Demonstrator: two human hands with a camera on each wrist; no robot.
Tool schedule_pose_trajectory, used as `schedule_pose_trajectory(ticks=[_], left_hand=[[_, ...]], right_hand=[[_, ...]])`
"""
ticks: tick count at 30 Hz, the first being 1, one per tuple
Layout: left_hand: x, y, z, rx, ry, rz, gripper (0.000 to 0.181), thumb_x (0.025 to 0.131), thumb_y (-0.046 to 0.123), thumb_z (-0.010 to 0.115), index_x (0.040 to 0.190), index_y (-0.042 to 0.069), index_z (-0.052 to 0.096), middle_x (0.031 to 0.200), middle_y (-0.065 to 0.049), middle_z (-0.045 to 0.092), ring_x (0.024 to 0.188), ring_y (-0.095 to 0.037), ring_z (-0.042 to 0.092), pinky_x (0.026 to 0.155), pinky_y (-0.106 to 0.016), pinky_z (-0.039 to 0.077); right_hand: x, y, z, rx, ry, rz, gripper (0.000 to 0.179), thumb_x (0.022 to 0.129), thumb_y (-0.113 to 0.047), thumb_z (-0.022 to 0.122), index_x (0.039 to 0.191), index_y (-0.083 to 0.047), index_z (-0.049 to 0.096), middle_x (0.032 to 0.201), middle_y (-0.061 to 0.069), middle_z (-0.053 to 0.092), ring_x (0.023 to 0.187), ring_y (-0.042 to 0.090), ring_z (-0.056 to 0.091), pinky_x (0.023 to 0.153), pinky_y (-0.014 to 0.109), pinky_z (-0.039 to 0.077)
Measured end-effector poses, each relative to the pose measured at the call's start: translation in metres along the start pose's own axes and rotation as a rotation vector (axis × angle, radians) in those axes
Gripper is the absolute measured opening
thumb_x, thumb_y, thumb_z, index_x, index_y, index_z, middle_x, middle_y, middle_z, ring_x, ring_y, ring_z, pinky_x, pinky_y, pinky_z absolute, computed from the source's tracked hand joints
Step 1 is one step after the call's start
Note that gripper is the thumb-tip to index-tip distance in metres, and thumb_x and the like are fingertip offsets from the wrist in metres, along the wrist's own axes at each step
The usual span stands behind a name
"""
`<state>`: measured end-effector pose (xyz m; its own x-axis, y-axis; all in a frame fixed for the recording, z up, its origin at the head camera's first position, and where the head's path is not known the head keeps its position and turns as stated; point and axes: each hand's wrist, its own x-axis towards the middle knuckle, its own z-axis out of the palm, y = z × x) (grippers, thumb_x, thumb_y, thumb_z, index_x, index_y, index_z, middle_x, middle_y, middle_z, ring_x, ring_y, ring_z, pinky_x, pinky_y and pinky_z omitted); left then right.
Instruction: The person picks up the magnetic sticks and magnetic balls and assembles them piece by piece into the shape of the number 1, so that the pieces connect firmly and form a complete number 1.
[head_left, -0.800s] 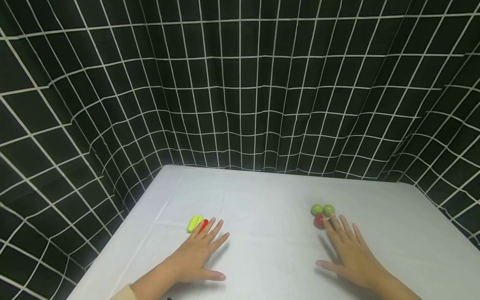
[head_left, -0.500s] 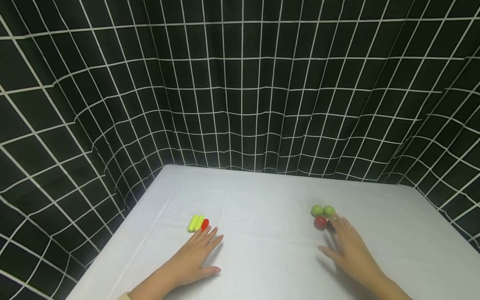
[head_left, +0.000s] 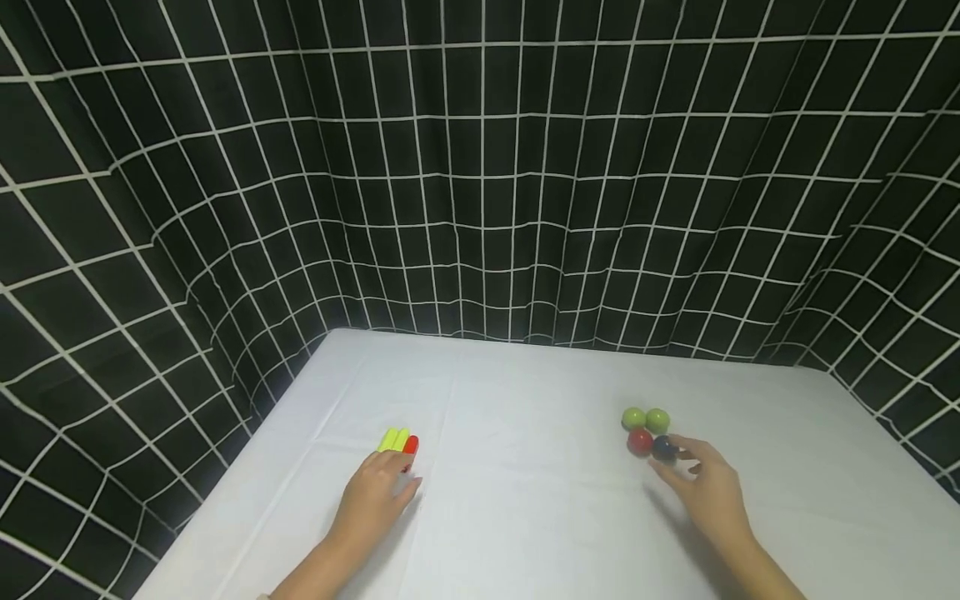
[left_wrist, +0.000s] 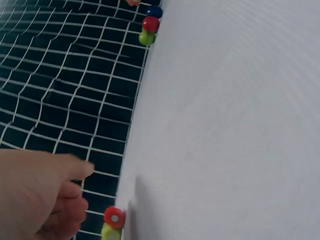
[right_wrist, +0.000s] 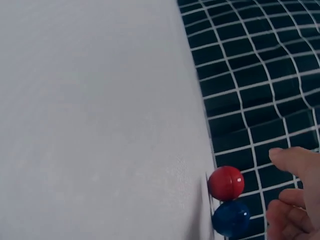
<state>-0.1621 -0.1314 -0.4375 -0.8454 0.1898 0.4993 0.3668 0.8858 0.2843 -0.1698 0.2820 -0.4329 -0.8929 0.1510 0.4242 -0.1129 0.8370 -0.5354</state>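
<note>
In the head view, the left hand (head_left: 371, 500) arched over the near ends of a red cylinder (head_left: 411, 444) and two yellow cylinders (head_left: 387, 440) lying side by side on the white desk (head_left: 510, 475). The right hand (head_left: 708, 492), thumb and fingers parted in a loose C, reached to a dark blue ball (head_left: 663, 449), which sat in a cluster with a red ball (head_left: 640, 442) and two green balls (head_left: 633, 419). The likeliest trouble was rolling: a sideways nudge from a fingertip could have sent the blue ball into its neighbours and scattered all four. Compared with the earlier frames, where the fingers lay long and spread, both hands had bent their fingers, the blue ball had come out from behind the right hand, and the pieces lay in much the same places.

In the left wrist view, the left hand was part-curled with a gap beside the red cylinder, so it had hold of nothing; with the cylinders packed close, fingers closing there might have dragged a yellow one along.

In the right wrist view, the right hand was half open and apart from the blue ball, holding nothing; an off-centre pinch could have let the smooth-looking ball slip.
</note>
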Motion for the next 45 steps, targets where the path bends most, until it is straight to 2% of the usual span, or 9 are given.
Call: schedule_pose_trajectory(ticks=[1, 3, 9, 13, 16, 20, 24, 32, 45], left_hand=[[0.0, -0.001, 0.002, -0.003, 0.029, -0.021, 0.029, 0.069, 0.015, 0.08, 0.092, 0.002, 0.069, 0.089, -0.005, 0.069, 0.078, -0.016, 0.059, 0.074, -0.03, 0.053], [0.001, -0.002, 0.004, -0.021, 0.047, -0.074, 0.027, 0.069, 0.016, 0.081, 0.09, 0.002, 0.07, 0.087, -0.005, 0.07, 0.076, -0.015, 0.06, 0.071, -0.029, 0.053], [-0.003, -0.004, 0.009, -0.127, -0.02, -0.265, 0.026, 0.074, 0.018, 0.077, 0.093, 0.001, 0.071, 0.091, -0.011, 0.071, 0.081, -0.022, 0.066, 0.072, -0.034, 0.055], [-0.003, -0.005, 0.012, -0.157, 0.011, -0.316, 0.025, 0.074, 0.017, 0.077, 0.09, -0.001, 0.07, 0.092, -0.015, 0.071, 0.076, -0.022, 0.066, 0.067, -0.033, 0.055], [-0.002, -0.008, 0.015, -0.142, 0.054, -0.306, 0.025, 0.072, 0.017, 0.078, 0.088, -0.002, 0.07, 0.09, -0.016, 0.071, 0.076, -0.024, 0.066, 0.068, -0.034, 0.055], [-0.003, -0.012, 0.021, -0.12, 0.098, -0.31, 0.026, 0.071, 0.018, 0.079, 0.085, -0.001, 0.07, 0.087, -0.015, 0.071, 0.08, -0.028, 0.067, 0.07, -0.037, 0.055], [-0.002, -0.015, 0.026, -0.119, 0.097, -0.339, 0.027, 0.071, 0.022, 0.079, 0.084, 0.0, 0.07, 0.083, -0.013, 0.071, 0.079, -0.028, 0.067, 0.072, -0.039, 0.054], [0.003, -0.014, 0.032, -0.124, 0.109, -0.379, 0.03, 0.071, 0.023, 0.08, 0.085, 0.0, 0.069, 0.079, -0.01, 0.068, 0.077, -0.026, 0.066, 0.073, -0.038, 0.054], [0.006, -0.014, 0.036, -0.113, 0.122, -0.395, 0.03, 0.071, 0.023, 0.081, 0.084, -0.001, 0.068, 0.077, -0.009, 0.064, 0.072, -0.024, 0.064, 0.068, -0.036, 0.054]], right_hand=[[0.001, 0.001, 0.001, 0.004, 0.006, 0.023, 0.05, 0.078, -0.024, 0.074, 0.116, 0.003, 0.057, 0.105, 0.026, 0.062, 0.085, 0.035, 0.061, 0.066, 0.043, 0.05], [0.003, 0.003, 0.002, 0.015, 0.016, 0.065, 0.051, 0.079, -0.027, 0.073, 0.117, 0.003, 0.057, 0.105, 0.027, 0.062, 0.083, 0.035, 0.061, 0.063, 0.039, 0.049], [0.008, 0.01, 0.005, 0.063, 0.044, 0.174, 0.054, 0.081, -0.034, 0.071, 0.119, 0.001, 0.057, 0.11, 0.028, 0.061, 0.085, 0.035, 0.061, 0.061, 0.03, 0.048], [0.008, 0.015, 0.004, 0.096, 0.04, 0.254, 0.054, 0.082, -0.036, 0.07, 0.121, -0.001, 0.056, 0.113, 0.028, 0.06, 0.086, 0.034, 0.061, 0.061, 0.024, 0.043], [0.008, 0.018, 0.004, 0.115, 0.032, 0.285, 0.055, 0.083, -0.037, 0.068, 0.122, -0.001, 0.055, 0.116, 0.028, 0.059, 0.092, 0.036, 0.06, 0.063, 0.025, 0.043], [0.008, 0.022, 0.007, 0.134, 0.008, 0.315, 0.059, 0.085, -0.039, 0.066, 0.126, 0.001, 0.052, 0.12, 0.027, 0.057, 0.101, 0.04, 0.057, 0.073, 0.04, 0.051], [0.009, 0.027, 0.01, 0.174, -0.023, 0.367, 0.065, 0.086, -0.043, 0.063, 0.131, 0.001, 0.047, 0.126, 0.026, 0.054, 0.109, 0.041, 0.054, 0.086, 0.052, 0.047], [0.011, 0.034, 0.014, 0.226, -0.082, 0.426, 0.075, 0.085, -0.052, 0.06, 0.136, -0.001, 0.041, 0.131, 0.027, 0.049, 0.12, 0.043, 0.046, 0.093, 0.057, 0.041], [0.013, 0.038, 0.018, 0.223, -0.098, 0.416, 0.077, 0.083, -0.052, 0.062, 0.136, -0.001, 0.041, 0.126, 0.029, 0.052, 0.119, 0.043, 0.047, 0.096, 0.058, 0.039]])
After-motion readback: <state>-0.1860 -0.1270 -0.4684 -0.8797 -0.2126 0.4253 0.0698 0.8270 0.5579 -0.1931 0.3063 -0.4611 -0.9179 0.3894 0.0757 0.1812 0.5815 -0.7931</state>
